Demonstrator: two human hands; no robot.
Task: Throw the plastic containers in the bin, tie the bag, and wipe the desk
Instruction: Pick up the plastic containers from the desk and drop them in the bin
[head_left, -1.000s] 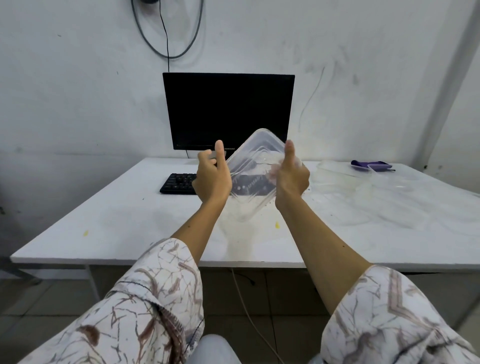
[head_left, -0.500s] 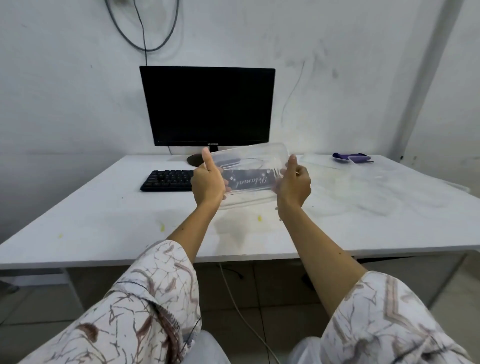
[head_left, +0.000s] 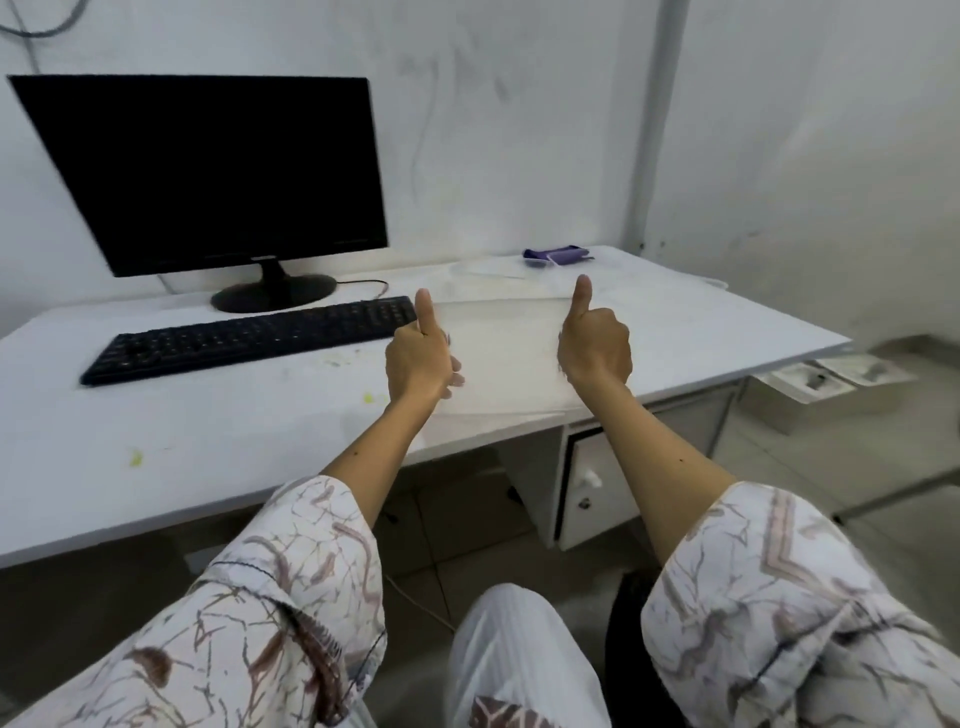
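Both hands hold one clear plastic container (head_left: 506, 358) over the right front part of the white desk (head_left: 208, 431). My left hand (head_left: 421, 358) grips its left edge with the thumb up, and my right hand (head_left: 595, 345) grips its right edge the same way. The container is see-through and lies roughly flat between them. More clear plastic containers (head_left: 493, 270) lie at the back of the desk, next to a purple cloth (head_left: 556, 255). Yellow stains (head_left: 135, 457) mark the desk top. No bin or bag can be made out for certain.
A black monitor (head_left: 208, 171) and a black keyboard (head_left: 249, 338) stand on the desk's left half. A drawer unit (head_left: 597, 483) sits under the desk's right end. Flat white packages (head_left: 831, 376) lie on the floor to the right. A dark round object (head_left: 626, 623) rests by my right knee.
The container went from tilted upright to lying flat between my hands. My view has swung right and down, so the monitor now sits at the left and the desk's right end shows.
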